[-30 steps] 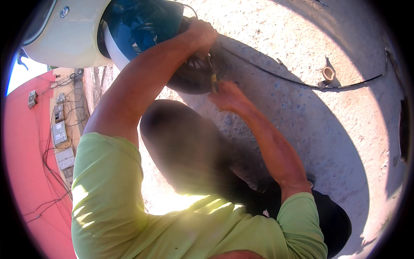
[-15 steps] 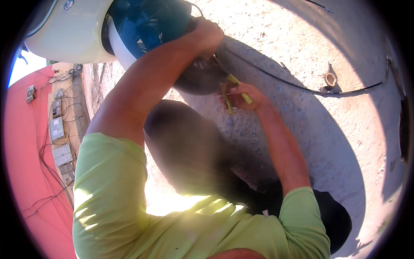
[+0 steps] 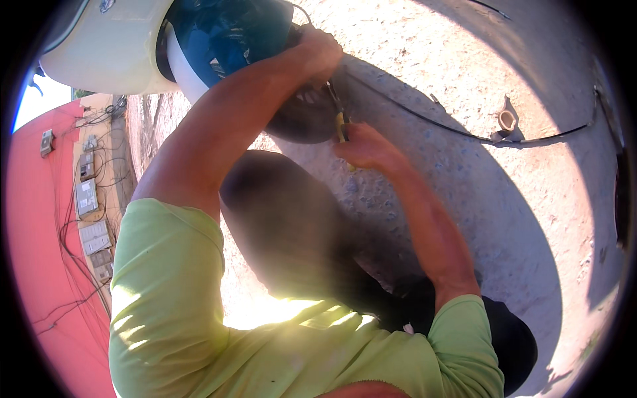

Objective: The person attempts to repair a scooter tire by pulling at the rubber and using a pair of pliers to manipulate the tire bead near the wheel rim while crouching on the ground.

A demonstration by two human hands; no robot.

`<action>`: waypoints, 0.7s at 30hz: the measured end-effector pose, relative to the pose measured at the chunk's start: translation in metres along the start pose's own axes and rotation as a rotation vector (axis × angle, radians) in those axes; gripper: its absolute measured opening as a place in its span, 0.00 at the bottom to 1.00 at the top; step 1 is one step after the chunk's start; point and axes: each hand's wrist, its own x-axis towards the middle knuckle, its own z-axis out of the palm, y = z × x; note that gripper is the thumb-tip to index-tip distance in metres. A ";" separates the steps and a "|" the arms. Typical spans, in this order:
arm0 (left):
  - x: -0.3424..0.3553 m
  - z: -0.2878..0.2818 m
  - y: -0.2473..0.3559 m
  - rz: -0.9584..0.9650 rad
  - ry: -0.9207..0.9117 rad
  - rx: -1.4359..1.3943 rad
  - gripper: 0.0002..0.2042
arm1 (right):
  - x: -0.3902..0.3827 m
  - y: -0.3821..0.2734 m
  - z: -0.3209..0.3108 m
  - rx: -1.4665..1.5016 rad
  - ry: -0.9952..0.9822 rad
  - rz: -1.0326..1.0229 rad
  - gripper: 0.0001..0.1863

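My left hand [image 3: 318, 54] is closed on something hidden beside the teal front mudguard [image 3: 222, 33] of a cream scooter [image 3: 109, 56], above the dark wheel [image 3: 298, 123]. My right hand [image 3: 358, 146] is wrapped round yellow-handled pliers [image 3: 341, 126], whose metal jaws reach up to just below the left hand; what they touch is too small to tell. My dark-clad knee [image 3: 265, 186] is bent beneath the wheel.
A long black cable [image 3: 450, 129] curves across the rough ground [image 3: 478, 199], with a ring-shaped fitting [image 3: 507, 121] beside it. A short black cable [image 3: 488, 9] lies farther off. At left, meter boxes [image 3: 86, 196] and loose wires hang on a pink-and-tan wall [image 3: 43, 232].
Half a second ago the pliers' handles were spread in loosened right fingers; now they are gripped together, with the fingers closed round them. My left hand stays at the wheel, slightly right of its earliest position.
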 end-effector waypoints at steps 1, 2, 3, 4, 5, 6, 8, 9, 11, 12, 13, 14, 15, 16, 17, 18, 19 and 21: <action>0.001 0.000 0.000 0.002 0.001 0.001 0.29 | 0.001 0.000 0.002 -0.037 0.025 -0.006 0.19; 0.002 0.001 0.000 0.002 0.009 0.002 0.29 | 0.001 0.000 0.003 -0.075 0.049 -0.012 0.19; 0.001 0.000 0.000 0.001 0.016 0.002 0.29 | 0.000 -0.003 0.003 -0.066 0.042 -0.002 0.18; 0.000 0.000 0.000 -0.001 0.023 0.002 0.29 | -0.002 -0.007 0.002 -0.057 0.035 0.007 0.18; 0.000 0.000 0.001 -0.019 -0.005 0.012 0.29 | -0.002 -0.010 0.002 -0.048 0.027 0.017 0.18; -0.001 -0.004 0.004 -0.035 -0.032 0.022 0.29 | -0.002 -0.011 0.003 -0.047 0.028 0.011 0.18; -0.003 -0.009 0.005 -0.045 -0.062 0.024 0.29 | 0.001 -0.010 0.007 -0.047 0.028 -0.002 0.18; -0.002 -0.010 0.005 -0.037 -0.064 0.017 0.29 | 0.004 -0.007 0.011 -0.058 0.049 0.006 0.18; 0.000 -0.012 0.005 -0.029 -0.061 0.017 0.29 | 0.013 0.002 0.019 -0.079 0.091 0.022 0.18; -0.001 -0.011 0.005 -0.031 -0.061 0.021 0.29 | 0.013 0.001 0.022 -0.072 0.113 0.006 0.17; -0.002 -0.010 0.005 -0.033 -0.061 0.025 0.29 | 0.011 0.001 0.024 -0.065 0.136 -0.010 0.17; -0.003 -0.009 0.004 -0.033 -0.057 0.028 0.28 | 0.010 0.001 0.027 -0.058 0.159 -0.027 0.17; -0.004 -0.009 0.004 -0.033 -0.053 0.030 0.28 | 0.008 -0.001 0.026 -0.038 0.155 -0.014 0.16; -0.004 -0.008 0.004 -0.032 -0.050 0.032 0.28 | 0.006 -0.004 0.025 -0.017 0.151 -0.003 0.15; -0.005 -0.008 0.004 -0.033 -0.058 0.028 0.28 | 0.005 -0.006 0.025 0.003 0.147 0.008 0.15; -0.004 -0.008 0.003 -0.033 -0.062 0.025 0.28 | 0.004 -0.001 0.024 0.103 0.119 -0.023 0.14; -0.002 -0.008 0.003 -0.031 -0.066 0.022 0.28 | 0.005 0.011 0.021 0.202 0.092 -0.053 0.14; 0.000 -0.006 0.002 -0.032 -0.074 0.006 0.28 | 0.008 0.031 0.014 0.442 -0.022 -0.045 0.14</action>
